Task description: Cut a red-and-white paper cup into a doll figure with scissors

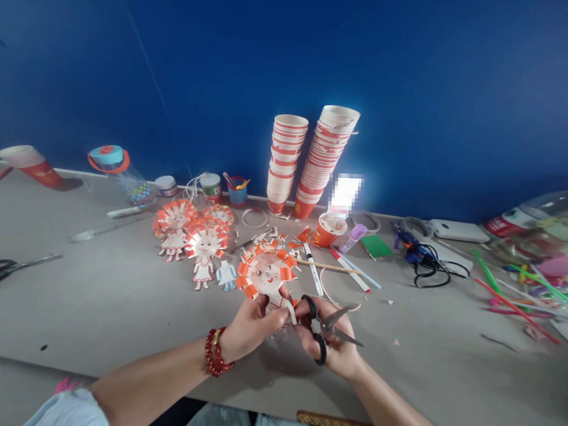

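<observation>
My left hand (pixel 253 328) is closed round the body of a paper doll (pixel 267 276), which has a drawn face and a fringe of curled orange and white strips. In my right hand (pixel 337 347) a pair of black-handled scissors (pixel 328 328) hangs by the finger loops, blades apart and pointing right, away from the doll. The right fingertips reach to a narrow white strip at the doll's right side; whether they pinch it is unclear. Left of the doll lie similar finished-looking dolls (pixel 204 253) and a small blue-edged paper dress (pixel 226 274).
Two tall stacks of paper cups (pixel 283 163) stand against the blue wall. A cup of scraps (pixel 330 231), markers (pixel 313 269) and a glue stick (pixel 353 238) sit behind my hands. Right are a blue glue gun (pixel 412 247) and straws (pixel 519 311); left, other scissors (pixel 18 267) and a bottle (pixel 125 178).
</observation>
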